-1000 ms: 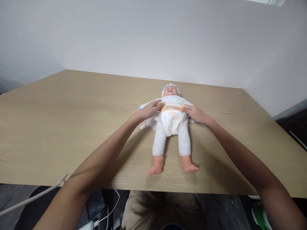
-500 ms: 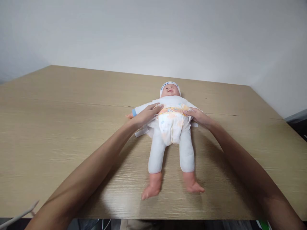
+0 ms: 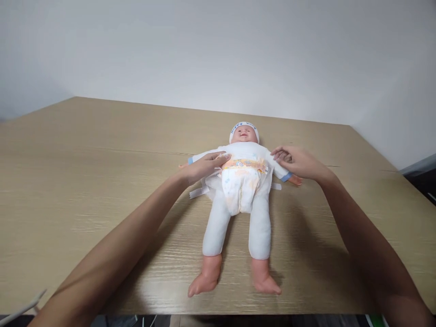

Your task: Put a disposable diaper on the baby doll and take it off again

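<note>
A baby doll (image 3: 240, 181) in a white suit and cap lies on its back on the wooden table (image 3: 85, 181), feet toward me. It wears a white diaper (image 3: 240, 184) with an orange waistband. My left hand (image 3: 204, 165) rests on the doll's side at the diaper's waist, fingers stretched out flat. My right hand (image 3: 298, 162) hovers just above the doll's outstretched arm, fingers loosely curled, holding nothing that I can see.
A plain white wall (image 3: 218, 54) stands behind the table. A white cable end (image 3: 20, 309) shows at the lower left below the table's near edge. The table's right edge (image 3: 391, 159) runs close to my right arm.
My right hand has left the diaper's waist and moved out to the right over the doll's arm. The doll appears closer and larger as my head shifted. My left hand stays at the waist.
</note>
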`<control>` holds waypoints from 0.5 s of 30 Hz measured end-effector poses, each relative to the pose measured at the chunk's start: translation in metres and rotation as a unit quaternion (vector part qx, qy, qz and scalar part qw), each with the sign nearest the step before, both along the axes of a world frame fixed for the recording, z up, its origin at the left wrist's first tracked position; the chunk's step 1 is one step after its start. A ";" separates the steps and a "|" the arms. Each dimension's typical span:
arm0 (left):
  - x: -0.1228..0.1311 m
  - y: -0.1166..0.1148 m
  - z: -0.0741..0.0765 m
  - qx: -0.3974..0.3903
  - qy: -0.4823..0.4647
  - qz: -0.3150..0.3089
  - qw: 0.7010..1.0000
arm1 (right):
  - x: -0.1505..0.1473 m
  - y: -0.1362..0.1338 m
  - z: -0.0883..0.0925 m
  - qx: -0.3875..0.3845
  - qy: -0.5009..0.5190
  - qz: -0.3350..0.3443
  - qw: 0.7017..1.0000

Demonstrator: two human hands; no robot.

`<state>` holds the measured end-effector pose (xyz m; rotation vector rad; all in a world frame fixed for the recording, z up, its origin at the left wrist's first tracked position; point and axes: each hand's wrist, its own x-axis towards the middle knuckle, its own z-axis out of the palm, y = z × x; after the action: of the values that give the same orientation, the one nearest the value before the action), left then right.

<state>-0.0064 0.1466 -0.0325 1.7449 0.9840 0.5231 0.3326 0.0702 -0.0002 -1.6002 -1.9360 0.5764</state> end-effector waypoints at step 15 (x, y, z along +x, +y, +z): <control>-0.022 0.008 0.023 0.002 0.073 -0.014 0.997 | -0.063 -0.012 -0.052 0.126 -0.031 0.252 0.959</control>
<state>-0.0280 0.1546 -0.0091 1.8184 1.0593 0.3835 0.2695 0.0586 -0.0520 -0.9768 -2.3711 0.4510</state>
